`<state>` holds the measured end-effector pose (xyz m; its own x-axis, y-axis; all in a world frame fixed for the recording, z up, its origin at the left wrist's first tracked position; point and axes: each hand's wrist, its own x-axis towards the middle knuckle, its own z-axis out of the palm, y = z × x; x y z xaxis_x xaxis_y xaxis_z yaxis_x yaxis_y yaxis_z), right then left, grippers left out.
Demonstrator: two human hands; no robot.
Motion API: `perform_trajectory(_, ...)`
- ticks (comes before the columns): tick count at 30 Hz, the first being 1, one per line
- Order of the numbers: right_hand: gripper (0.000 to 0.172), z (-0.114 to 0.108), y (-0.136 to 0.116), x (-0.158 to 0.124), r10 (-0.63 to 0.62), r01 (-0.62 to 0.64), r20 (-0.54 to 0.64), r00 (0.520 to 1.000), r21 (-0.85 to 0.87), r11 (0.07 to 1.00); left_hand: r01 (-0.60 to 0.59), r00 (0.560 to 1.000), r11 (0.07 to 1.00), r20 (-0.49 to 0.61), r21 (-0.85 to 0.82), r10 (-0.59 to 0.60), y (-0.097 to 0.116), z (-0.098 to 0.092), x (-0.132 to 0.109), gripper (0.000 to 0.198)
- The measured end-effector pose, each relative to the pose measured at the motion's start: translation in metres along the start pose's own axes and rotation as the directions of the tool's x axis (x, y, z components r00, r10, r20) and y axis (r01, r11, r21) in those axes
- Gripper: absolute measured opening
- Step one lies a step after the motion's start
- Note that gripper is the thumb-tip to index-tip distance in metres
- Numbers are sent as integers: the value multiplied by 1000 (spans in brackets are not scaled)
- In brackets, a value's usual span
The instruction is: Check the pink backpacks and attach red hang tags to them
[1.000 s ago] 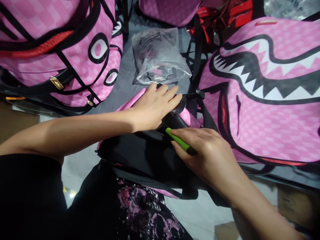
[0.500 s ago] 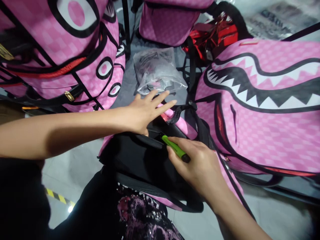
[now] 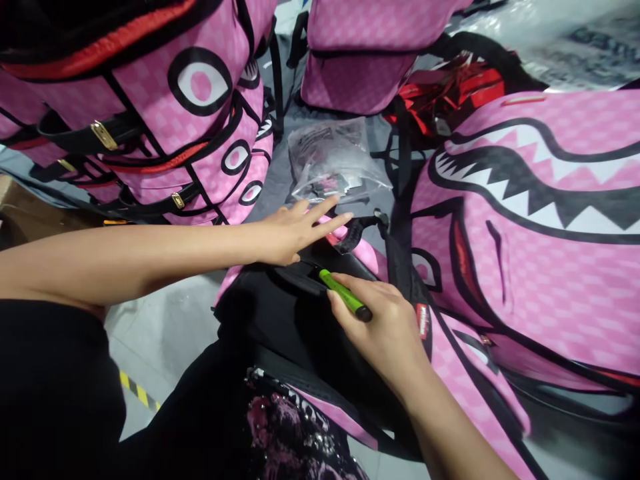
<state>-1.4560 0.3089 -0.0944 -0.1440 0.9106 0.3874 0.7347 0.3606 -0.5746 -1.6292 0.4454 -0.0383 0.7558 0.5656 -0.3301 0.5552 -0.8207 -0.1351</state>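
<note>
A pink backpack with a black back panel (image 3: 280, 320) lies on my lap, its back facing up. My left hand (image 3: 293, 230) rests flat on its upper end, fingers stretched out toward a clear plastic bag (image 3: 333, 163). My right hand (image 3: 385, 330) is closed on a green tool (image 3: 345, 295) whose tip touches a black strap at the top of the back panel. A black handle loop (image 3: 357, 230) sits just beyond my left fingertips.
Pink backpacks printed with eyes (image 3: 190, 107) are stacked at the left. A large pink bag with a shark-mouth print (image 3: 540, 220) fills the right. Another pink bag (image 3: 360, 60) and red lining (image 3: 465, 87) lie at the back. Grey floor with a yellow-black stripe (image 3: 140, 393) shows lower left.
The view has shifted, so everything sits a little lower and to the right in the picture. My left fingers have stretched out straighter. My right hand keeps the green tool at the strap.
</note>
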Motion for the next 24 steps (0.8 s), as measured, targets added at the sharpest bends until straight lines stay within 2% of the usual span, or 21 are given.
perform_trajectory(5, 21, 3, 1, -1, 13, -13, -15, 1000, 28, 1000, -29, 998, 999, 48, -26, 30, -2, -6, -1, 116)
perform_trajectory(8, 21, 8, -1, 2, 17, -16, -19, 1000, 54, 998, 25, 998, 1000, 55, 19, -26, 5, -6, 1, 129)
perform_trajectory(11, 20, 13, -3, 8, 18, -15, -31, 999, 80, 997, 76, 996, 996, 33, 48, -77, 10, -2, 3, 132)
perform_trajectory(18, 19, 11, -6, 9, 11, -6, -36, 999, 121, 993, 9, 999, 1000, 32, -4, -9, 0, -2, -3, 113)
perform_trajectory(24, 18, 17, -10, 18, 11, -12, 9, 1000, 144, 990, -24, 999, 997, 39, -71, 27, -5, -6, -3, 110)
